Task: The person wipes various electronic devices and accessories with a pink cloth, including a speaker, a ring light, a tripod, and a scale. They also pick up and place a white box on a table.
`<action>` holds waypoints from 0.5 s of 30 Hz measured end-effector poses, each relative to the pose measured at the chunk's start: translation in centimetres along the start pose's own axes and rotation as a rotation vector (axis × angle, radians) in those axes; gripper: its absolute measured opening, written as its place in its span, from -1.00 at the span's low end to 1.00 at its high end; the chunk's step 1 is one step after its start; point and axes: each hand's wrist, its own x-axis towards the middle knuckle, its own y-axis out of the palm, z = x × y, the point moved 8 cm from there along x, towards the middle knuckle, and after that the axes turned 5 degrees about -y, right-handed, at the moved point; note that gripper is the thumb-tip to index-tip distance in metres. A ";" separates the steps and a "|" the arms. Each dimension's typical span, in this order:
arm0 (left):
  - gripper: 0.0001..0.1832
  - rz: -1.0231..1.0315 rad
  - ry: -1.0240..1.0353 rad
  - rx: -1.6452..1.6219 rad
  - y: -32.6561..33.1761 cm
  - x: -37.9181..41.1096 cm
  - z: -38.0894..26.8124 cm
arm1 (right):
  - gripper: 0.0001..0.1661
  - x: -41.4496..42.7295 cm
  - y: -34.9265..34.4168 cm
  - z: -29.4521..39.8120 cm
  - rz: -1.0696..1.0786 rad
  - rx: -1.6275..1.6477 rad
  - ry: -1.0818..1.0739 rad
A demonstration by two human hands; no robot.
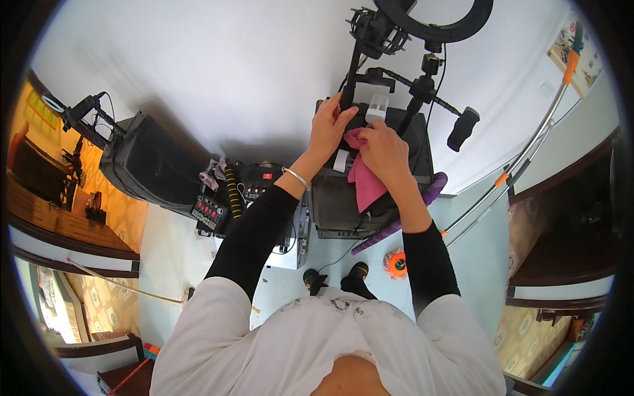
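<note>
My left hand (330, 127) has its thumb and fingers around the lower end of a black microphone stand (352, 74). A microphone shock mount (379, 34) sits at the top of that stand. In my right hand (385, 151) is a bunched pink cloth (369, 190), its loose corner hanging towards me over the black speaker (339, 198). Just beyond my right fingers is a clear container with a white end (377, 110). A small white object (342, 161) lies between my hands. To the right rises a second black stand (415, 106) carrying a ring light (446, 32).
Left of the speaker are audio mixers (208, 213) and a yellow-black striped handle (233, 190). Another large speaker (158, 163) stands farther left. A purple-wrapped pole (379, 237) leans by the near speaker. Long mop poles (530, 133) lean at right; an orange mop head (396, 263) is on the floor.
</note>
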 end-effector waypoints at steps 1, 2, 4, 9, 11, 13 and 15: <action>-0.58 0.004 -0.021 0.033 0.0 0.0 -0.1 | -0.81 -0.6 -1.2 0.3 -0.088 0.014 -0.014; -0.58 -0.007 -0.052 0.027 0.0 0.0 -0.1 | -0.79 -1.1 -2.6 0.4 -0.193 0.030 -0.017; -0.58 -0.027 -0.127 0.027 -0.5 -0.4 -0.9 | -0.74 -3.0 -4.9 0.5 -0.391 0.076 -0.017; -0.62 -0.274 0.226 0.161 -2.8 -4.6 -5.3 | -0.63 -10.0 -10.3 0.9 -0.711 0.073 -0.160; -0.60 -0.146 0.328 0.264 -1.5 -5.3 -7.1 | -0.64 -13.1 -12.0 0.2 -0.762 0.101 -0.168; -0.62 0.055 0.444 0.384 2.4 -5.9 -8.5 | -0.67 -16.2 -13.6 -1.9 -0.815 0.169 -0.109; -0.55 0.194 0.240 0.614 5.8 -4.3 -7.4 | -0.70 -17.7 -14.3 -4.8 -0.855 0.306 -0.013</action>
